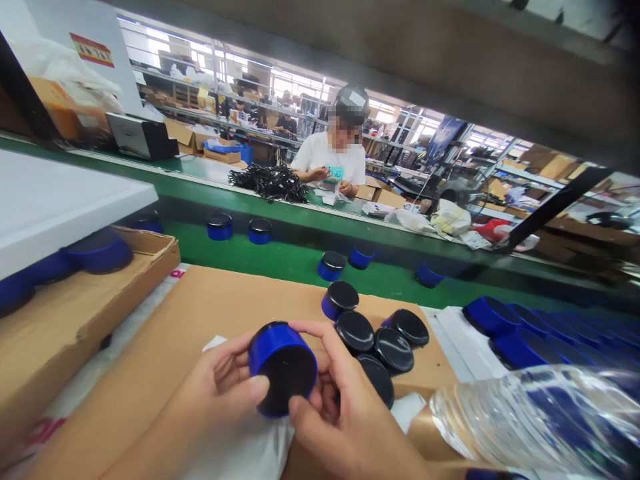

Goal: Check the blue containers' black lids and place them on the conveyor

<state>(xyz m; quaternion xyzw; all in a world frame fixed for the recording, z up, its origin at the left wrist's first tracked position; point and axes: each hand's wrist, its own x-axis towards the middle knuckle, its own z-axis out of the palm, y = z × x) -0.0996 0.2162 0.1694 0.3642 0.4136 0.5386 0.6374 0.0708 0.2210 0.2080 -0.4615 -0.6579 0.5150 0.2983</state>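
Observation:
A round blue case with a black face (284, 373) is held between both hands over the cardboard, its black face tilted toward me. My left hand (227, 380) grips its left side, the thumb on the face's edge. Around its right side, my right hand (340, 393) has the thumb at the lower edge and the index finger along the top. Just beyond my right hand, several similar round cases with glossy black tops (394, 349) lie on the cardboard sheet (220, 300). A crumpled white cloth or bag (250, 450) lies under my hands.
A clear plastic bottle (530, 417) lies at the right front, before rows of blue cases (535, 347). Several cases stand on the green belt (295, 257). At left is a cardboard tray (150, 257) under a white board (70, 200). A person (333, 157) sits opposite.

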